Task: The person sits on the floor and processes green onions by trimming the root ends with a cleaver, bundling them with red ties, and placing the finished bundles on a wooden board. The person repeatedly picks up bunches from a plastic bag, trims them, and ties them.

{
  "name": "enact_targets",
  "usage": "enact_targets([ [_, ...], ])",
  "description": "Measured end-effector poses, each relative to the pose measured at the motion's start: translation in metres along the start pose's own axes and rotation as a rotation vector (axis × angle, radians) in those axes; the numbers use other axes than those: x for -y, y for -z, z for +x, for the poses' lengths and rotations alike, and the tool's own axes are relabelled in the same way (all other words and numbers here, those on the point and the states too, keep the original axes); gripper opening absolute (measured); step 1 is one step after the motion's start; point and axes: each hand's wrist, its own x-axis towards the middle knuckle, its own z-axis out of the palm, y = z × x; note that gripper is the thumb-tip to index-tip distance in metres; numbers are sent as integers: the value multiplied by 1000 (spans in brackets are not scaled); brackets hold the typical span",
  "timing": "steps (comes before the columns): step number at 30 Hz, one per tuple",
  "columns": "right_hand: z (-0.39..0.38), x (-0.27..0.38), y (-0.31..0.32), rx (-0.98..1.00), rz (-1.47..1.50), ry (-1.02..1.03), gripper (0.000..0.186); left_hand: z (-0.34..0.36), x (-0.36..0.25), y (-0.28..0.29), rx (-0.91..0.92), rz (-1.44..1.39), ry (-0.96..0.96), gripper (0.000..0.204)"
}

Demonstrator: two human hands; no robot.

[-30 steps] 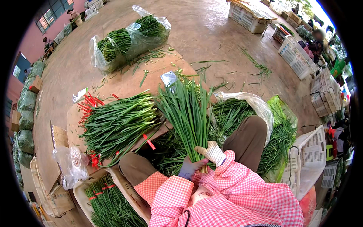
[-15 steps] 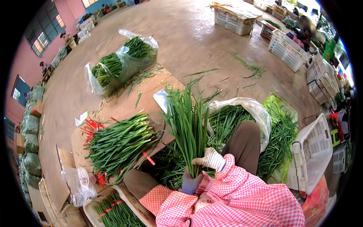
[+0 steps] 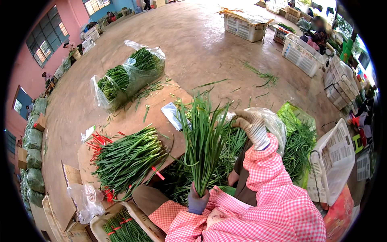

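My left hand [image 3: 198, 201], in a grey glove, grips the base of an upright bunch of long green leaves [image 3: 201, 145]. My right hand [image 3: 252, 126], in a striped glove, is raised beside the leaf tops, fingers bent and apart. Left of the bunch, a pile of cut greens [image 3: 125, 157] with red ties [image 3: 100, 140] lies on a brown board [image 3: 125, 117]. A silver blade-like object [image 3: 169, 113] lies behind the bunch. Loose greens [image 3: 296, 149] fill bags to my right.
A bagged load of greens [image 3: 137, 72] lies at the board's far end. A crate of tied bundles [image 3: 121, 226] is at lower left, a white crate [image 3: 328, 161] at right. Wrapped bales [image 3: 34, 157] line the left wall. People [image 3: 318, 34] sit among crates farther off.
My right hand has left the bunch's base and risen up and right toward the leaf tops. My left hand still holds the base, now slightly lower. The view has shifted.
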Motion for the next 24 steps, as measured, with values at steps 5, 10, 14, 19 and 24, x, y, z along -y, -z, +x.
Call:
enact_targets([
  [5, 5, 39, 1, 73, -89, -162, 22, 1, -7, 3, -20, 39, -26, 62],
  [10, 15, 46, 1, 100, -263, -33, 29, 1, -11, 7, -13, 104, -30, 66],
  [14, 36, 59, -7, 296, -473, 208, 54, -1, 10, 6, 8, 115, -18, 70],
  [19, 43, 57, -29, 348, -691, 132, 38, -3, 8, 3, -19, 173, -79, 74],
  [24, 43, 46, -31, 389, -468, -67, 20, -2, 4, 5, -2, 145, -63, 74],
])
